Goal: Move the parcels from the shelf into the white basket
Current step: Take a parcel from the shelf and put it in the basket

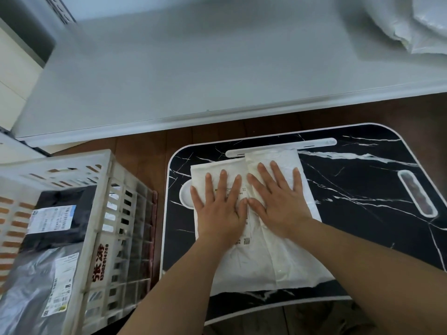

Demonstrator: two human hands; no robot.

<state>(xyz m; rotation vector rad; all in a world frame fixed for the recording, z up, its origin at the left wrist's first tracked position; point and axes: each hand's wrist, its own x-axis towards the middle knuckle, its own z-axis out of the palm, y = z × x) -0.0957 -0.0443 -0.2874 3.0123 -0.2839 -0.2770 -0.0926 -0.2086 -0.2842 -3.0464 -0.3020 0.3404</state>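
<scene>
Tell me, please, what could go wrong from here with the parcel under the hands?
1. Both hands, left and right, lie flat on the white plastic mailer parcel; with no grip, it may slide on the smooth black marble-patterned lap tray.
2. The white slatted plastic basket already holds a black parcel and a grey parcel, so space may be tight.

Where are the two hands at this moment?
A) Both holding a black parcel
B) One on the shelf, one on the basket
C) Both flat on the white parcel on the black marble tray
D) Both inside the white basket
C: the left hand and right hand lie with straight fingers on the white parcel, which rests on the black marble tray.
</scene>
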